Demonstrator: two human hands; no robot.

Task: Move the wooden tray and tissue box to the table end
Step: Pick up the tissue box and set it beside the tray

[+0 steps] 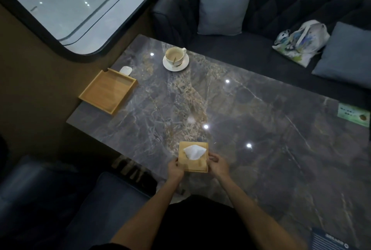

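Observation:
A square wooden tissue box [197, 165] with a white tissue sticking out of its top sits on the dark marble table [261, 129] near the front edge. My left hand [175, 168] grips its left side and my right hand [217, 164] grips its right side. An empty square wooden tray [108, 90] lies at the table's left end by the wall, its outer corner hanging past the table edge.
A cup on a saucer [175, 58] with a spoon stands at the far side of the table. A small white object [125, 70] lies behind the tray. A green card [353, 114] lies at the right edge. A sofa with cushions [223, 8] and a bag [301, 42] runs along the far side.

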